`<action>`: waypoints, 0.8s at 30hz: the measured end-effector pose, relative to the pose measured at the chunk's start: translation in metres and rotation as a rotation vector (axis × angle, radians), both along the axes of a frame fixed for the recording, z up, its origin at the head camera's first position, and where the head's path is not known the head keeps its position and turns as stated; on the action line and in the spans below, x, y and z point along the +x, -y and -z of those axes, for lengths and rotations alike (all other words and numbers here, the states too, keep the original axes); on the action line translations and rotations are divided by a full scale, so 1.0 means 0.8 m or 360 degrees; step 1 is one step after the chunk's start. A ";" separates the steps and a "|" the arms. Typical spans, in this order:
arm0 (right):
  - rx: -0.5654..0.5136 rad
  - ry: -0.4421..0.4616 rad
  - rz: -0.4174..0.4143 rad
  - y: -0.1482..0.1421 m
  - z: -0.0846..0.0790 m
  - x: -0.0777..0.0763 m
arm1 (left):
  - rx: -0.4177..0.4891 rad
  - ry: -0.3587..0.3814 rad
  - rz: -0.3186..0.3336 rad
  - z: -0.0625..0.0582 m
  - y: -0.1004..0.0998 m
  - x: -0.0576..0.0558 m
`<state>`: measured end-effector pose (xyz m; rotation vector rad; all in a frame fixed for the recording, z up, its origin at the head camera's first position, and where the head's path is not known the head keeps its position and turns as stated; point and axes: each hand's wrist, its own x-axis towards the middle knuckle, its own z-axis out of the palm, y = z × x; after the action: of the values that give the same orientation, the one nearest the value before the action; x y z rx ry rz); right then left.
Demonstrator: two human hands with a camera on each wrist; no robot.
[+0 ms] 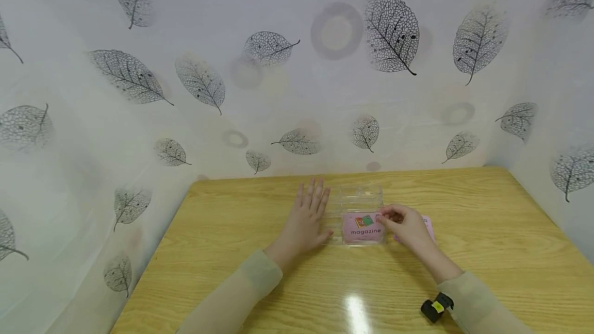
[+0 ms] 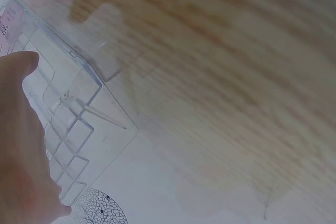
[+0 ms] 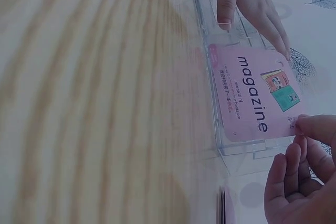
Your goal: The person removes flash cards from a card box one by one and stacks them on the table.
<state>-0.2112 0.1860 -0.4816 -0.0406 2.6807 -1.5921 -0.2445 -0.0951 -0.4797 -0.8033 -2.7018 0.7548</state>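
Note:
A pink flashcard point(image 3: 260, 93) printed "magazine", with a drawing of an open booklet, lies over a clear plastic compartment box point(image 1: 359, 197). My right hand point(image 1: 408, 227) pinches a corner of this card between thumb and fingers, as the right wrist view shows up close. Flat over the left side of the box, my left hand point(image 1: 307, 220) has its fingers extended and spread. In the left wrist view its thumb lies against the clear box point(image 2: 79, 114) and its dividers. Partly hidden behind the right hand are more pink cards point(image 1: 428, 227) on the table.
The wooden table point(image 1: 223, 272) meets a wall covering with a leaf print point(image 1: 297, 117) behind the box. A black strap device with a yellow mark point(image 1: 436, 307) sits at the right wrist. A bright glare spot shows on the table's front part.

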 end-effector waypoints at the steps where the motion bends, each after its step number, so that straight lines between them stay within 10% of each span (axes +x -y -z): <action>1: 0.0005 -0.0007 -0.0001 0.000 0.000 0.000 | -0.0001 0.0003 -0.0002 0.000 0.000 0.000; 24: 0.0081 -0.0149 0.0048 -0.006 -0.010 -0.004 | -0.0009 0.0026 -0.0018 -0.003 0.000 0.002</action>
<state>-0.2148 0.1906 -0.4740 -0.0756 2.8041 -1.5676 -0.2429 -0.0949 -0.4775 -0.7995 -2.7218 0.7617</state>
